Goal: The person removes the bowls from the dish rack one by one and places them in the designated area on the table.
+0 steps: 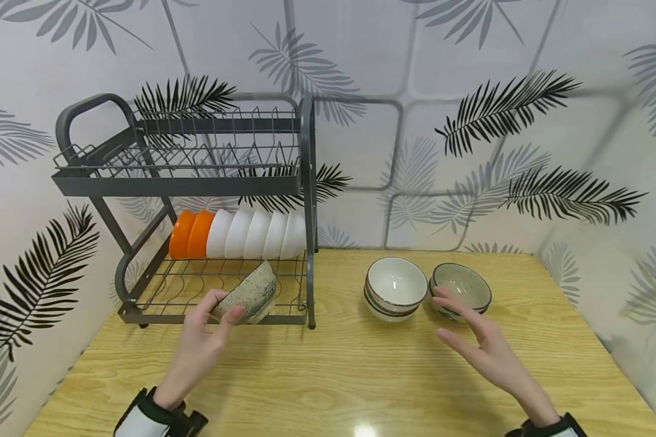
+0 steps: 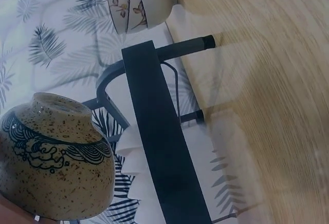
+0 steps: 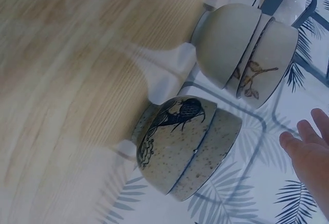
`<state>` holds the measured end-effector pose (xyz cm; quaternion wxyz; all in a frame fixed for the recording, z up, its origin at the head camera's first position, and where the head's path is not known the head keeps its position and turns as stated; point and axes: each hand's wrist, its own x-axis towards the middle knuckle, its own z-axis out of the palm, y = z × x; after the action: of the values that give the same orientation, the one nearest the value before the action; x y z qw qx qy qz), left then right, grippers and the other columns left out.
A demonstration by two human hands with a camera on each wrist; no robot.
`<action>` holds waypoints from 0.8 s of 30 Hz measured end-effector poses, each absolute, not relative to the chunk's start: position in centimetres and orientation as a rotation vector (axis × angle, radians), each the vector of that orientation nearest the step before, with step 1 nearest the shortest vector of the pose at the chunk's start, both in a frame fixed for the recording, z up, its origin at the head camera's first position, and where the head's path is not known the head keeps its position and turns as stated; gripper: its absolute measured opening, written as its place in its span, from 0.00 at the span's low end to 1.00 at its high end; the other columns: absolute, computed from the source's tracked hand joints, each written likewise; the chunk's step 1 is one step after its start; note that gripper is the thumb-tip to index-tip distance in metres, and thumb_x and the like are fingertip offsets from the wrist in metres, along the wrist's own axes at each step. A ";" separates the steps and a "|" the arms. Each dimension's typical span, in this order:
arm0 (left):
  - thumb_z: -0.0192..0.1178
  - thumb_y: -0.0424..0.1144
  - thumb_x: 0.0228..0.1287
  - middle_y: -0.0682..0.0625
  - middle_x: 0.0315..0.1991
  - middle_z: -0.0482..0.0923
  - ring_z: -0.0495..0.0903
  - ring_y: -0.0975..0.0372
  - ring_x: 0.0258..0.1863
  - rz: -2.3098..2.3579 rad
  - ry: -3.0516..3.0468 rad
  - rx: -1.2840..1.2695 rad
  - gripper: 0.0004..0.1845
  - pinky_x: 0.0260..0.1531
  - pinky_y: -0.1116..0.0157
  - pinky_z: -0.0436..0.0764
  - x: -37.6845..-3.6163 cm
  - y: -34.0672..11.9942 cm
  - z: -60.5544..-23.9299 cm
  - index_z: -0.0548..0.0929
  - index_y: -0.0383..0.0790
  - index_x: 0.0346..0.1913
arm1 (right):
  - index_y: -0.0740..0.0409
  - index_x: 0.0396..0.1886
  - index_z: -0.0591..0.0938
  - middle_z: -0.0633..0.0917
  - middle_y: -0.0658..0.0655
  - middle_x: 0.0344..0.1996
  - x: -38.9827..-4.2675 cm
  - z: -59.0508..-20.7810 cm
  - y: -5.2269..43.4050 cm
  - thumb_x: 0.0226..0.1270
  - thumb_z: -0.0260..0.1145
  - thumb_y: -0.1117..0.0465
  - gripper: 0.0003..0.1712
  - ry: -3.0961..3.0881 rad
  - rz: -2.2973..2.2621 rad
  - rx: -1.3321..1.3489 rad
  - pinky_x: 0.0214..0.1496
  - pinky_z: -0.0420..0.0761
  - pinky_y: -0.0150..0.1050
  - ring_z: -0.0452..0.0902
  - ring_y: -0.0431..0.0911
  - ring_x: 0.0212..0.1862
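Low and left of centre in the head view, the left hand (image 1: 205, 331) grips a speckled bowl (image 1: 249, 294), thumb curled over its rim and fingers behind it. The bowl is tipped on its side at the front edge of the rack's (image 1: 306, 182) lower tier, its mouth facing down and left toward the hand and its foot pointing up and right. The left wrist view shows its rough, sandy glaze with dark flecks and a band of blue wave lines around the wall.

The right hand (image 1: 483, 349) hovers low and right of centre, fingers straight and spread, holding nothing, its fingertips at the near rim of a grey-green bowl stack (image 1: 461, 288). Just left of that stands a white bowl stack (image 1: 395, 288), glossy inside, dark-banded outside. Both rest upright on the pale wood-grain desk (image 1: 333, 376).

The rack is dark metal with wire grids. On its lower tier, behind the speckled bowl, smooth orange bowls (image 1: 190, 233) and white bowls (image 1: 257, 233) lean in a row.
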<state>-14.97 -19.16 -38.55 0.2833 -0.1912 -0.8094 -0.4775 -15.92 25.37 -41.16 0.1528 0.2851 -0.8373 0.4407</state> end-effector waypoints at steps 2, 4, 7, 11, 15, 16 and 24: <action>0.65 0.23 0.62 0.48 0.33 0.81 0.75 0.73 0.33 -1.252 -2.161 -0.562 0.09 0.35 0.75 0.75 -14.9 -18.8 -38.6 0.80 0.35 0.42 | 0.53 0.69 0.74 0.69 0.52 0.76 -15.8 -41.1 25.1 0.67 0.64 0.74 0.31 -2.418 1.258 0.814 0.72 0.56 0.14 0.55 0.28 0.77; 0.66 0.22 0.60 0.47 0.34 0.82 0.76 0.73 0.33 -1.240 -2.155 -0.612 0.10 0.34 0.75 0.76 -14.8 -18.5 -38.7 0.80 0.35 0.42 | 0.53 0.69 0.74 0.69 0.56 0.76 -15.8 -41.1 24.9 0.67 0.64 0.73 0.31 -2.424 1.256 0.817 0.72 0.55 0.14 0.55 0.27 0.77; 0.66 0.21 0.57 0.48 0.34 0.83 0.77 0.72 0.34 -1.213 -2.153 -0.687 0.12 0.34 0.75 0.77 -14.7 -17.9 -38.8 0.80 0.36 0.42 | 0.53 0.69 0.74 0.69 0.61 0.75 -15.7 -41.0 24.5 0.67 0.65 0.73 0.32 -2.427 1.248 0.836 0.73 0.55 0.15 0.55 0.28 0.78; 0.68 0.23 0.56 0.50 0.34 0.83 0.77 0.70 0.33 -1.156 -2.136 -0.790 0.13 0.35 0.76 0.76 -14.6 -17.2 -39.1 0.81 0.38 0.42 | 0.58 0.69 0.74 0.69 0.62 0.75 -15.6 -40.8 24.0 0.66 0.66 0.73 0.31 -2.423 1.234 0.855 0.73 0.55 0.16 0.56 0.29 0.78; 0.68 0.29 0.60 0.52 0.32 0.81 0.77 0.68 0.31 -1.103 -2.096 -0.908 0.11 0.35 0.75 0.75 -14.6 -16.5 -39.3 0.80 0.41 0.43 | 0.62 0.69 0.74 0.68 0.51 0.76 -15.4 -40.8 23.5 0.65 0.67 0.73 0.31 -2.430 1.222 0.868 0.73 0.56 0.17 0.56 0.28 0.77; 0.67 0.31 0.61 0.52 0.32 0.81 0.77 0.67 0.31 -1.088 -2.086 -0.933 0.09 0.36 0.75 0.75 -14.6 -16.3 -39.3 0.80 0.41 0.43 | 0.61 0.69 0.74 0.68 0.49 0.76 -15.3 -40.7 23.4 0.65 0.67 0.72 0.31 -2.432 1.222 0.872 0.73 0.56 0.17 0.56 0.29 0.77; 0.58 0.46 0.71 0.52 0.35 0.84 0.80 0.64 0.33 -0.969 -2.028 -1.065 0.11 0.36 0.74 0.78 -14.6 -14.8 -39.3 0.81 0.41 0.43 | 0.58 0.70 0.73 0.68 0.56 0.76 -15.0 -40.4 22.3 0.66 0.67 0.71 0.32 -2.430 1.237 0.933 0.74 0.55 0.18 0.56 0.33 0.79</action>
<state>-14.60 -14.84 -39.29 0.3215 -0.4056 -0.7721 -0.3688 -15.02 22.26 -40.43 0.1295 0.3209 -0.8362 0.4255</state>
